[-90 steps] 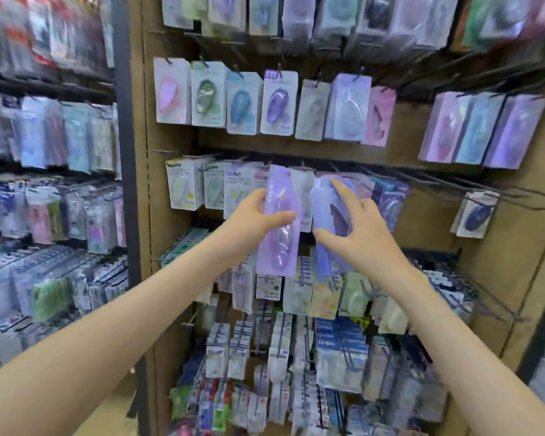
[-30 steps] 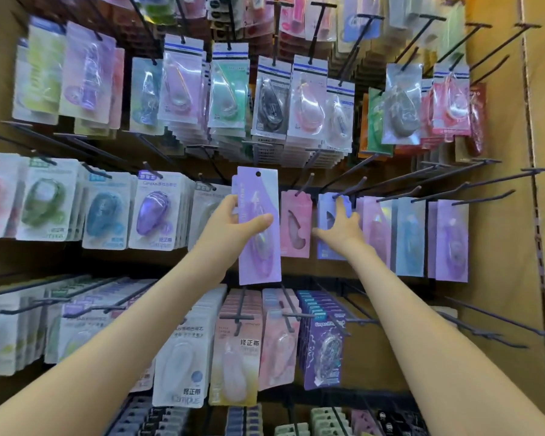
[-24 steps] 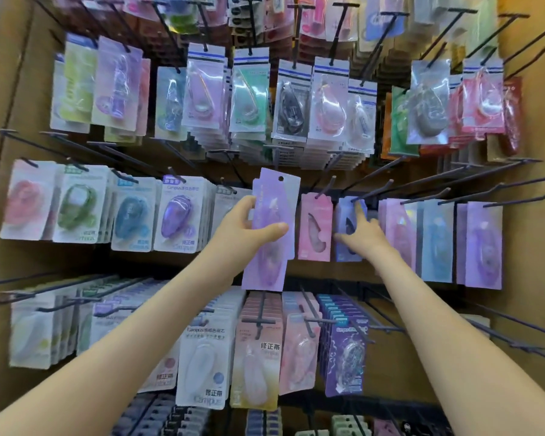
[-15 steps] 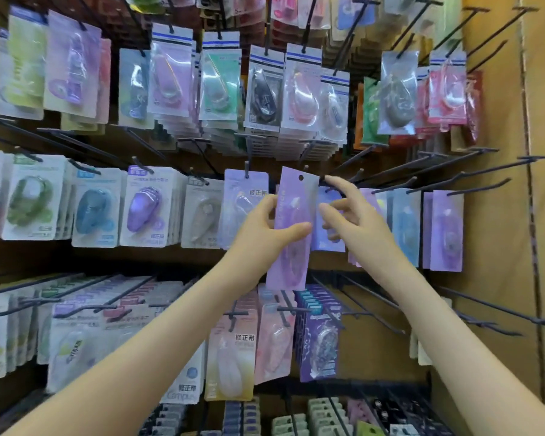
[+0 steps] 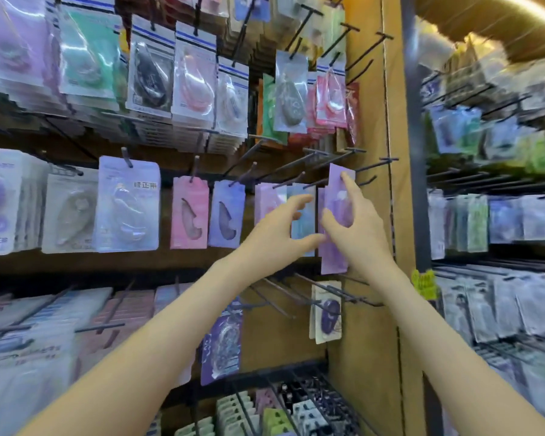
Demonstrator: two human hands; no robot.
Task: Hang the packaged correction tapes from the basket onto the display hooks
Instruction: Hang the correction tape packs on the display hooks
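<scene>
Purple correction-tape pack (image 5: pixel 335 253) is up at the middle row of the display, far right end, upright and in front of packs already hanging there. Basket is not in view.

Right hand (image 5: pixel 359 234) has the pack. The thumb lies across its left side, the index finger is stretched up toward the top, and the other fingers are curled at the right edge.

Left hand (image 5: pixel 274 231) holds nothing, fingers loosely spread over a light-blue pack (image 5: pixel 302 221). Its thumb tip is close to the purple pack's lower edge; I can't confirm contact.

Handling, my read:
- Light, flat card with a clear blister.
- Stiff enough to steer, but it would flex if pinched by one corner.
- Film looks glossy, so probably slick.

I'd hold it by the card edges below the top, leaving that end free for the bare hook (image 5: pixel 367 181). The hang hole is hidden behind the fingertip.
</scene>
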